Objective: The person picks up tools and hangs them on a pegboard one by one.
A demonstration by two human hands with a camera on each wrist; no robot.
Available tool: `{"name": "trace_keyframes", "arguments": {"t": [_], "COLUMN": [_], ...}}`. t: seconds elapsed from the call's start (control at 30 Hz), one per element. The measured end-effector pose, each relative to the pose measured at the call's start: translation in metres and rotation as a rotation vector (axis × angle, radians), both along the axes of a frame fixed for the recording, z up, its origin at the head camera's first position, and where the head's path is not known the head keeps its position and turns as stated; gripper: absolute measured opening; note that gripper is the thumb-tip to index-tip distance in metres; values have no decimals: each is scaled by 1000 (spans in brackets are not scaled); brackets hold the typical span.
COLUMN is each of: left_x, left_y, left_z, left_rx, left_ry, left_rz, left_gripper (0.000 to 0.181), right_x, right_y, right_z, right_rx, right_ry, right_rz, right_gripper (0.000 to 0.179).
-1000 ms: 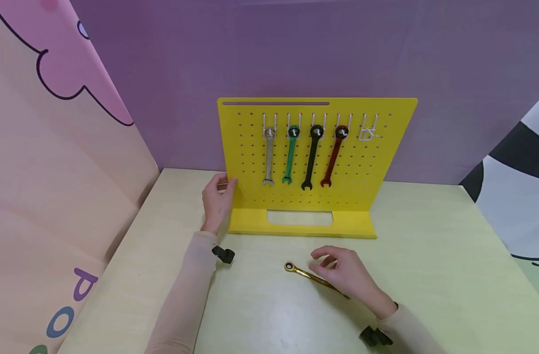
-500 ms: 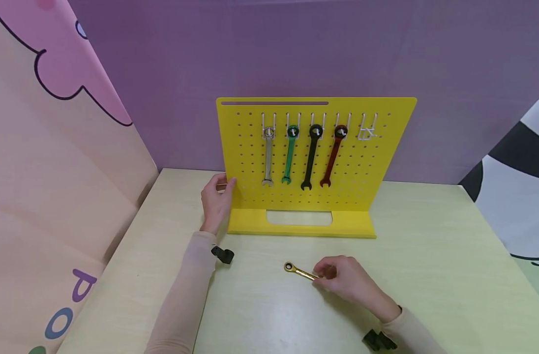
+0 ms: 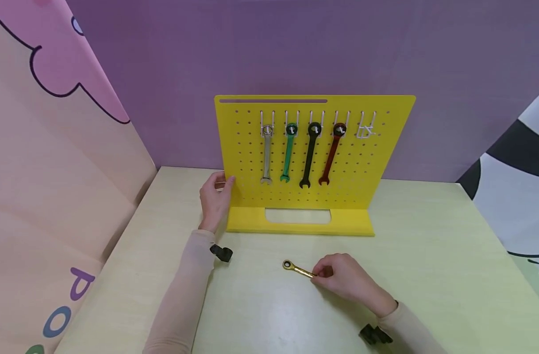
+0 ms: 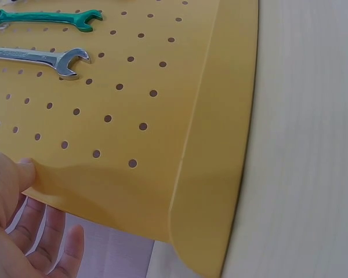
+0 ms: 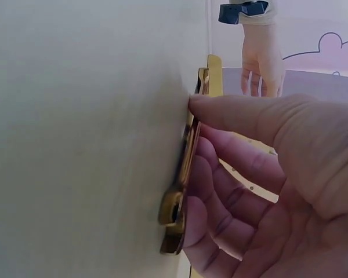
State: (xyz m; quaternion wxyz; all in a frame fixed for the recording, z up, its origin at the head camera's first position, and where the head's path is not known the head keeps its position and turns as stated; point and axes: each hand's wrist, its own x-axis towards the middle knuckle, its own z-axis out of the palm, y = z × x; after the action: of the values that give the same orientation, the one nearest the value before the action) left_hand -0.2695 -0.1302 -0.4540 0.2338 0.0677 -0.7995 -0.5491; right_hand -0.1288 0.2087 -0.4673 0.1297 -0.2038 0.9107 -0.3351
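Note:
My left hand [image 3: 214,201] holds the left edge of a yellow pegboard [image 3: 247,191]; in the left wrist view its thumb lies on the front face and the fingers go behind. Low on the table, my right hand [image 3: 346,278] pinches a gold wrench [image 3: 299,271] between thumb and fingers. The wrench's ring end points left toward the board's base, and its open end [image 5: 173,223] shows in the right wrist view close to the tabletop. On the board's hooks hang a silver wrench [image 3: 267,155], a green wrench [image 3: 289,155], a black wrench [image 3: 311,155] and a red wrench [image 3: 332,155].
A white hook [image 3: 365,130] at the board's right carries no wrench. The board's base [image 3: 349,227] stands on the pale table [image 3: 429,255]. Behind rises a purple backdrop [image 3: 314,49], with a pink printed panel [image 3: 74,147] at the left.
My right hand has lowered onto the gold wrench, and its fingers have closed around the shaft. The left hand has stayed at the board's edge.

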Motion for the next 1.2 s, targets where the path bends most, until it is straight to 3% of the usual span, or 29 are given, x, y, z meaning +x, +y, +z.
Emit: {"name": "trace_keyframes", "arguments": {"t": [0.4,0.93,1.2], "left_x": [-2,-3,-2], "left_y": [-2,-3,-4], "left_z": [3,-3,-4], "left_rx": [22,-20,-47], "left_ry": [23,23,15], "left_rz": [14,7,-2], "left_gripper": [28,28,30], "right_x": [-12,-10,-6], "right_y": [4,7,4], "right_z": [4,-8,-6], "right_rx": [10,-37,-41], "right_ry": [56,10,-11], "right_rz": [88,89,81], "right_gripper": [6,9,12]}}
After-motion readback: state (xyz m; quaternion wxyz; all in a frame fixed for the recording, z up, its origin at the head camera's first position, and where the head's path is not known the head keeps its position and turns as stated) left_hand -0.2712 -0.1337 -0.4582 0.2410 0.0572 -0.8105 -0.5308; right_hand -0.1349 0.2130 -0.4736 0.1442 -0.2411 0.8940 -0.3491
